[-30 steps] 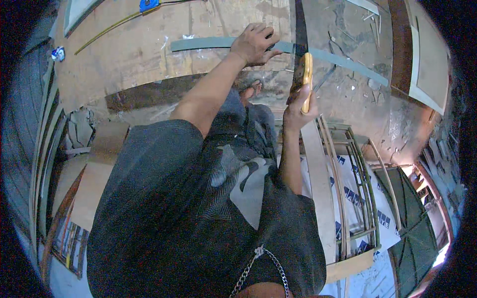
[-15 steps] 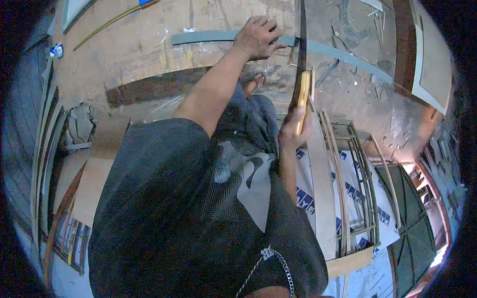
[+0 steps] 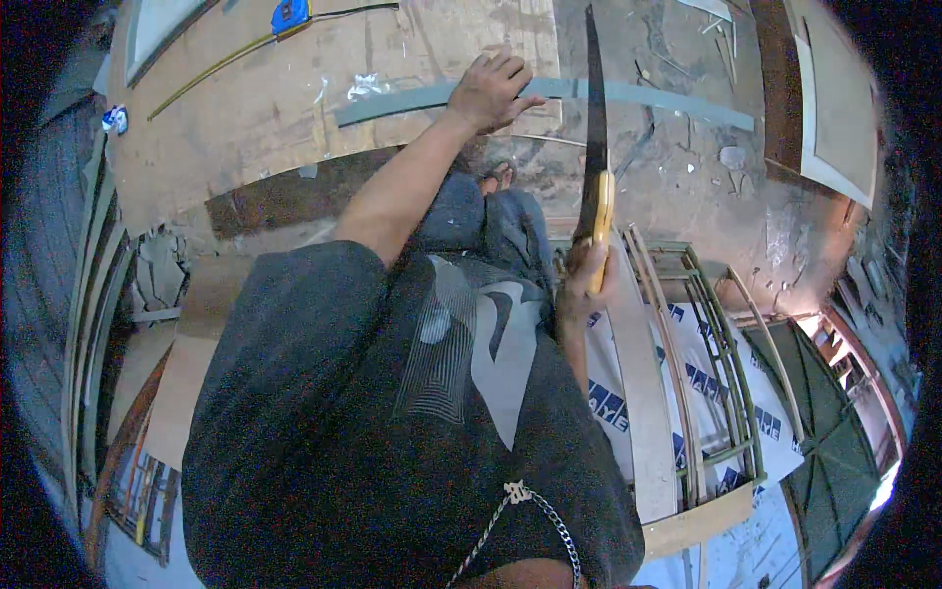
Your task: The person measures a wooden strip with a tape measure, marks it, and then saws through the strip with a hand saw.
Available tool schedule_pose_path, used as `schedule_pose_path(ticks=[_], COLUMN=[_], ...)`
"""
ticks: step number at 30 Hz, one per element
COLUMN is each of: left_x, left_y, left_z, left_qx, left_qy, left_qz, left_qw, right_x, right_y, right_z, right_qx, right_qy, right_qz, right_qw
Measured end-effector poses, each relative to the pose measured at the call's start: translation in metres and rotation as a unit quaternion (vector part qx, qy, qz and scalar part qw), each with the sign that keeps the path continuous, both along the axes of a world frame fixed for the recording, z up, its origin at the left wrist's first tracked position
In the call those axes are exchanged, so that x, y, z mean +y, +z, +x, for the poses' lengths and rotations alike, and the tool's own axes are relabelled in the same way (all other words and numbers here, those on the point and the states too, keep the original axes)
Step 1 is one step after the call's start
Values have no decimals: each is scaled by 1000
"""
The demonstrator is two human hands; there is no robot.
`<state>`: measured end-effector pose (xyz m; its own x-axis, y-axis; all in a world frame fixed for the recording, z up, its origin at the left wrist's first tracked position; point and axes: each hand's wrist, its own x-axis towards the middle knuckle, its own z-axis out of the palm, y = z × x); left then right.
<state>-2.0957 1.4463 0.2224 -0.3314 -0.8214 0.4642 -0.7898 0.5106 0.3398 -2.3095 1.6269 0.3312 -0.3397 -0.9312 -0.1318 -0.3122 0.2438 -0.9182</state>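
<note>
A long, narrow grey strip (image 3: 667,96) lies across the wooden board (image 3: 265,98) and runs out past its right edge. My left hand (image 3: 491,90) grips the strip near that edge, fingers over its far side and thumb stretched to the right. In my right hand (image 3: 587,270) is a handsaw (image 3: 597,118), held by its yellow handle. The saw's dark blade points away from me and crosses the strip to the right of the board's edge. Whether its teeth touch the strip, I cannot tell.
On the board at the far left lies a blue tape measure (image 3: 290,17) with its yellow tape pulled out. Crumpled white-and-blue litter (image 3: 115,120) sits at the board's left end. Wooden frames (image 3: 721,373) and printed white sheeting (image 3: 608,407) lie close by my right arm.
My right hand has drawn the saw back toward me. The left hand stays on the strip. The view has shifted, so the tape measure shows more fully.
</note>
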Motion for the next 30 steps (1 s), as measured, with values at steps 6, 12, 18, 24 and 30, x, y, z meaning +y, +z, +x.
schedule_pose_path(ticks=[6, 12, 18, 24, 30], left_x=[9, 7, 0, 0, -2], left_y=[2, 5, -3, -3, 5], left_z=[5, 3, 10, 11, 10], left_qx=[7, 14, -8, -11, -18], left_qy=[33, 26, -1, 2, -3], left_qz=[48, 68, 41, 41, 26], left_qw=[998, 997, 999, 999, 1000], right_x=[-46, -61, -74, -50, -2], right_y=[-14, -29, -21, -14, -18], right_z=[15, 15, 24, 25, 2], right_qx=[12, -13, 77, 72, 71], right_qy=[35, 57, 64, 72, 69], right_qz=[-2, -36, -46, 5, -1], right_qw=[999, 998, 994, 995, 995])
